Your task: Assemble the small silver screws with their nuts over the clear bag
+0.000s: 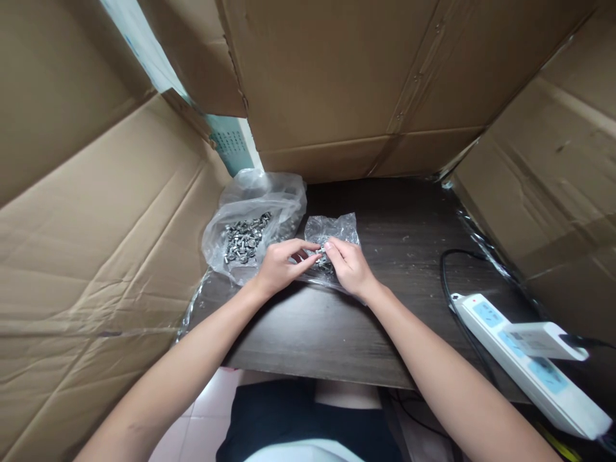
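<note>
Left grip [283,264] is curled, thumb and forefinger almost meeting; right grip [350,266] sits opposite, thumb forward, and there's a small screw [323,251] right at the fingertips! Which of my two hands has it pinched, or whether both do, I can't tell from here. It's above the small bag [332,226] on the tabletop [402,234], other screws [326,267] just below, in or on the plastic. I judge each screw light, hard, tough, a touch slick: best taken by the head, thumb against forefinger. That bag looks thin, floppy, likely to slide. Both forearms converge from below, elbows wide, wrists low, the left hand close beside the big bag [283,181].
</note>
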Motion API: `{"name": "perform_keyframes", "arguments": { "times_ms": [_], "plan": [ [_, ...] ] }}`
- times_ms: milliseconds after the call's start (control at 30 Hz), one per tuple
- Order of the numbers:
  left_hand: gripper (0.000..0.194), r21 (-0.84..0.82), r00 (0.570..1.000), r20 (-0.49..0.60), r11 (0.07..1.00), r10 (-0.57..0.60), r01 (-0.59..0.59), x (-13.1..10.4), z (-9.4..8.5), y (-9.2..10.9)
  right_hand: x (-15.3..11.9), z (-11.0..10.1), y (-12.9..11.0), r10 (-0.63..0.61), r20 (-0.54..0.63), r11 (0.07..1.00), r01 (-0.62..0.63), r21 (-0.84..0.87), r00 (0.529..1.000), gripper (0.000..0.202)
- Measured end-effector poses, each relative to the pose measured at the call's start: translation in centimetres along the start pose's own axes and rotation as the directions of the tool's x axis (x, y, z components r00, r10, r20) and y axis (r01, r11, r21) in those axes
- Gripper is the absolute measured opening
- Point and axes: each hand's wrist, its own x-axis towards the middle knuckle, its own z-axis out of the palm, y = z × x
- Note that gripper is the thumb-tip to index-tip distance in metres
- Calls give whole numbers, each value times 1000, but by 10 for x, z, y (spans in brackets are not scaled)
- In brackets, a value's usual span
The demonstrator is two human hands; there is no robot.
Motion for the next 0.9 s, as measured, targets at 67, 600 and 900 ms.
{"name": "perform_keyframes", "arguments": {
  "times_ms": [67, 600, 900],
  "plan": [
    [16, -1, 1000, -1, 1000, -10, 10, 0, 0, 0, 0, 0, 0, -5, -3, 1000, 5, 1, 1000, 37],
    [23, -18, 998, 41, 999, -38, 39, -1, 0, -2, -1, 3, 1, -26, -27, 999, 25, -35, 999, 35],
    [19, -20, 999, 41, 1000, -16, 17, 0, 0, 1, -2, 3, 1, -41, -10, 998, 40, -41, 999, 34]
  ]
}}
